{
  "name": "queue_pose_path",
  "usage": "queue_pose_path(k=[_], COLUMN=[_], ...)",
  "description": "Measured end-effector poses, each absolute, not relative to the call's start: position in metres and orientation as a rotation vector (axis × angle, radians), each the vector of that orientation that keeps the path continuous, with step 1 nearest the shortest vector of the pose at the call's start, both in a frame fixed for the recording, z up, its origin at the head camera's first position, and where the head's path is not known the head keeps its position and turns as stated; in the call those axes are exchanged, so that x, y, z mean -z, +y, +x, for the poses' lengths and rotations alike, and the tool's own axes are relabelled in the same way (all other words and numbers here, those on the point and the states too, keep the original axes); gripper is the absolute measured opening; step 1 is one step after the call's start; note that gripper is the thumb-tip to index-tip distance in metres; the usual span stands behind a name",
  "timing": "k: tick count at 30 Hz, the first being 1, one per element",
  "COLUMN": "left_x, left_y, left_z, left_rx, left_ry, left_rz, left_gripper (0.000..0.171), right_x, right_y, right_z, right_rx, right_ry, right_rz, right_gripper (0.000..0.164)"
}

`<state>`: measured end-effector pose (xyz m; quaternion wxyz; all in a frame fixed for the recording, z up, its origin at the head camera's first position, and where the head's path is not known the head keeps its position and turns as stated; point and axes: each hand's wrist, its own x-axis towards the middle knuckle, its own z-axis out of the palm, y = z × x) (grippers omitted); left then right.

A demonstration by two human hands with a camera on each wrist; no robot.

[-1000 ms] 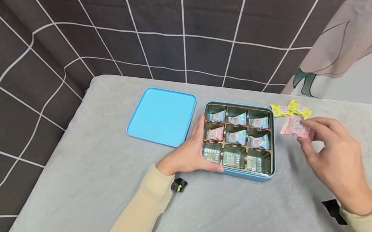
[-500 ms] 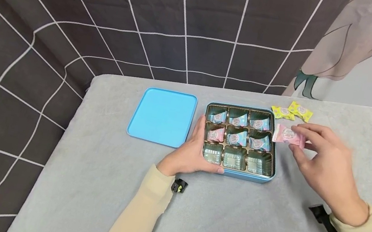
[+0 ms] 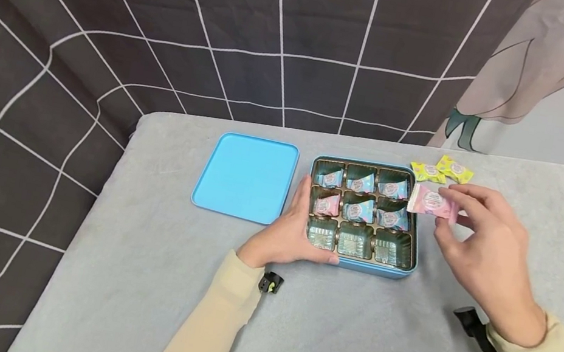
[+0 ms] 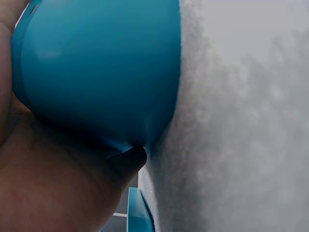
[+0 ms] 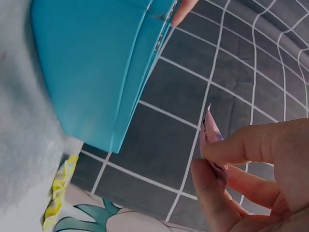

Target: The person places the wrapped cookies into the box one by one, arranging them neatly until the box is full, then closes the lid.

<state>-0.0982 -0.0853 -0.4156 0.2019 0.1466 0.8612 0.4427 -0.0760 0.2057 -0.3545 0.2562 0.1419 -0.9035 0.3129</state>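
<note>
In the head view a blue candy tin (image 3: 376, 270) holds a divided tray. Its back row has three blue-wrapped candies (image 3: 393, 188); the middle row has one pink candy (image 3: 326, 204) at left and two blue ones. The front compartments hold no candy. My left hand (image 3: 284, 232) rests against the tin's front-left corner, fingers straight along the left side, thumb along the front. The thumb touches the tin wall (image 4: 101, 67) in the left wrist view. My right hand (image 3: 491, 252) pinches a pink-wrapped candy (image 3: 430, 201) between thumb and fingers, raised at the tin's right edge.
A blue lid (image 3: 245, 176) lies flat left of the tin. Two yellow-wrapped candies (image 3: 428, 172) lie by the tin's back-right corner. Grey cloth (image 3: 146, 265) covers the table, and a dark grid-patterned curtain (image 3: 312, 88) hangs behind it.
My right hand has moved left with the pink candy, from beside the yellow candies to the tin's right edge. The left hand and tin stay in place.
</note>
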Motion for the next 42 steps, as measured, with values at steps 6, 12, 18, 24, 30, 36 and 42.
queue_pose_path(k=[6, 12, 18, 24, 30, 36, 42], left_x=[0.415, 0.416, 0.415, 0.415, 0.416, 0.417, 0.416], left_y=[-0.086, -0.085, -0.085, -0.084, -0.084, -0.084, -0.084], left_z=[-0.098, -0.098, -0.098, -0.098, -0.099, -0.099, -0.099], left_rx=[-1.247, -1.255, -1.252, -1.264, -1.275, -1.293, -1.268], left_ry=[2.403, 2.398, 2.398, 2.400, 2.403, 2.394, 2.397], left_rz=[0.407, 0.410, 0.406, 0.400, 0.414, 0.421, 0.419], left_gripper=[0.149, 0.149, 0.150, 0.151, 0.152, 0.153, 0.155], right_x=[0.353, 0.359, 0.366, 0.367, 0.367, 0.365, 0.368], right_y=[0.195, 0.185, 0.177, 0.170, 0.161, 0.154, 0.146], right_z=[-0.074, -0.072, -0.069, -0.068, -0.067, -0.067, -0.069], right_rx=[-0.857, -0.865, -0.867, -0.868, -0.855, -0.888, -0.898], right_ry=[-2.455, -2.480, -2.502, -2.528, -2.525, -2.528, -2.544], right_rz=[0.428, 0.474, 0.509, 0.508, 0.551, 0.582, 0.623], right_gripper=[0.045, 0.046, 0.049, 0.048, 0.046, 0.043, 0.040])
